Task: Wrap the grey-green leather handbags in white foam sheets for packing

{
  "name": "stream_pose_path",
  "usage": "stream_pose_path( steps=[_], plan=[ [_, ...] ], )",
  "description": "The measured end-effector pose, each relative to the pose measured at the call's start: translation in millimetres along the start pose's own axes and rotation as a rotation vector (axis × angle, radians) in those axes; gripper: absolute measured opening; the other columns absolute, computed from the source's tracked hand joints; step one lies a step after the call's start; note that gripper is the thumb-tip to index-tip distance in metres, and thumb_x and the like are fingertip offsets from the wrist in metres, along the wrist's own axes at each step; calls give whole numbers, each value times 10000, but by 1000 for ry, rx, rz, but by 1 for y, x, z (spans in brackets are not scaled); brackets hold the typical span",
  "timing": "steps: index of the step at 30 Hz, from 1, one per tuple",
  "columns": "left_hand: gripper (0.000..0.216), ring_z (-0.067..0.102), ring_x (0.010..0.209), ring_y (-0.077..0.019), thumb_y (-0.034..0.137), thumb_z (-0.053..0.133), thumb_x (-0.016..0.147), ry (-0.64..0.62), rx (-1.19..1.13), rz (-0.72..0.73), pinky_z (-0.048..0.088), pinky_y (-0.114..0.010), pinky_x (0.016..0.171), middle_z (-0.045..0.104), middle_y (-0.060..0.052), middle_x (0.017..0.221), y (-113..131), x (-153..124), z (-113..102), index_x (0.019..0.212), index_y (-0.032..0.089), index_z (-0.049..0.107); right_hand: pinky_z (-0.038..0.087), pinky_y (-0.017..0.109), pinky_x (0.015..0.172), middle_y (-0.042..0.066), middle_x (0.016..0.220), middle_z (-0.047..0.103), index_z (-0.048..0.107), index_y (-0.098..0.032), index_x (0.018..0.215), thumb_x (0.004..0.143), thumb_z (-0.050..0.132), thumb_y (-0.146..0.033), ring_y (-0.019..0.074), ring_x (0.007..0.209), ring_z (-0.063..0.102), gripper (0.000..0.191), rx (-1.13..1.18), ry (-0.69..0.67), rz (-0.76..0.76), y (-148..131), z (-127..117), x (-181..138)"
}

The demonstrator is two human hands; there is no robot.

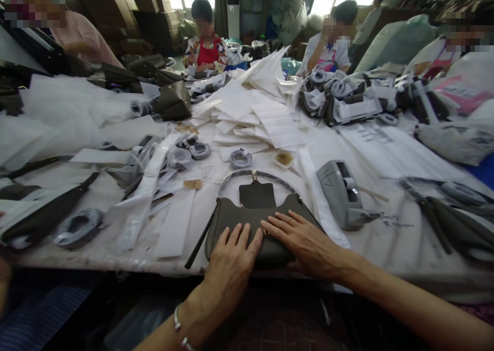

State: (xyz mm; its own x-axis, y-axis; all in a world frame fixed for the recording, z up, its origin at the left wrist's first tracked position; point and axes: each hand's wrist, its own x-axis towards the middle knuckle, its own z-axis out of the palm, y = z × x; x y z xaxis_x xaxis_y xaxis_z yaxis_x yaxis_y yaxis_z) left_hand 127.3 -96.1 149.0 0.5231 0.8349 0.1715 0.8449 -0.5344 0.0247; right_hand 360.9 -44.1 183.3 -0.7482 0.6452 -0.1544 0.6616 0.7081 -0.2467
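Observation:
A small olive-grey handbag (pixel 235 220) lies flat at the near edge of the white-covered table (pixel 389 248). Its dark flap with a metal clasp points away from me and its wrapped curved handle (pixel 257 175) arches behind it. My left hand (pixel 231 261) lies flat on the bag's near left part, fingers stretched out. My right hand (pixel 304 243) lies flat on the bag's right part, fingers spread, fingertips near the middle. Neither hand grips anything.
A grey tape dispenser (pixel 343 192) stands right of the bag. Rolls of tape (pixel 241 158), white paper strips (pixel 175 227) and a heap of white sheets (pixel 250 106) cover the table. More bags (pixel 173 100) lie farther back. Several other people work at the far side.

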Motion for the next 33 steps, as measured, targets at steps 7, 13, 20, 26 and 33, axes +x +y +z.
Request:
stream_pose_path(
  steps=[7, 13, 20, 26, 33],
  plan=[
    [533, 607, 1213, -268, 86, 379, 937, 295, 143, 76, 474, -429, 1011, 624, -70, 1357, -21, -10, 45, 1429, 249, 506, 390, 574, 1107, 175, 1483, 482, 326, -142, 1528, 859, 536, -70, 361, 1362, 450, 705, -173, 203, -53, 0, 41, 13],
    [576, 484, 1347, -289, 181, 435, 954, 283, 150, 135, 257, -526, 1166, 494, -63, 1491, -24, -21, 52, 1498, 364, 378, 233, 549, 1208, 169, 1561, 370, 271, -93, 1539, 956, 542, -389, 297, 1469, 286, 708, -18, 282, -105, 3, 70, 10],
    [779, 437, 1378, -342, 685, 615, 815, 259, 115, 190, 164, -585, 1186, 468, -113, 1506, -18, -9, 55, 1488, 361, 392, 51, 572, 1230, 207, 1599, 262, 152, -65, 1565, 881, 596, -611, 305, 1515, 114, 981, 68, 323, -30, -1, 78, 28],
    [615, 463, 1368, -268, 491, 610, 909, 339, 86, 206, 179, -484, 1213, 504, -84, 1482, 2, -13, 52, 1464, 286, 442, 68, 552, 1235, 217, 1592, 272, 156, -83, 1572, 821, 652, -582, 312, 1506, 165, 1029, 217, 262, -34, 0, 72, 23],
    [360, 539, 1289, -241, 347, 540, 969, 415, -3, 151, 354, -435, 1135, 613, -34, 1372, 16, -7, 53, 1308, 240, 597, 306, 473, 1186, 126, 1510, 464, 384, -189, 1515, 828, 691, -497, 290, 1402, 416, 813, 556, 89, -48, 15, 20, 22]
  ],
)
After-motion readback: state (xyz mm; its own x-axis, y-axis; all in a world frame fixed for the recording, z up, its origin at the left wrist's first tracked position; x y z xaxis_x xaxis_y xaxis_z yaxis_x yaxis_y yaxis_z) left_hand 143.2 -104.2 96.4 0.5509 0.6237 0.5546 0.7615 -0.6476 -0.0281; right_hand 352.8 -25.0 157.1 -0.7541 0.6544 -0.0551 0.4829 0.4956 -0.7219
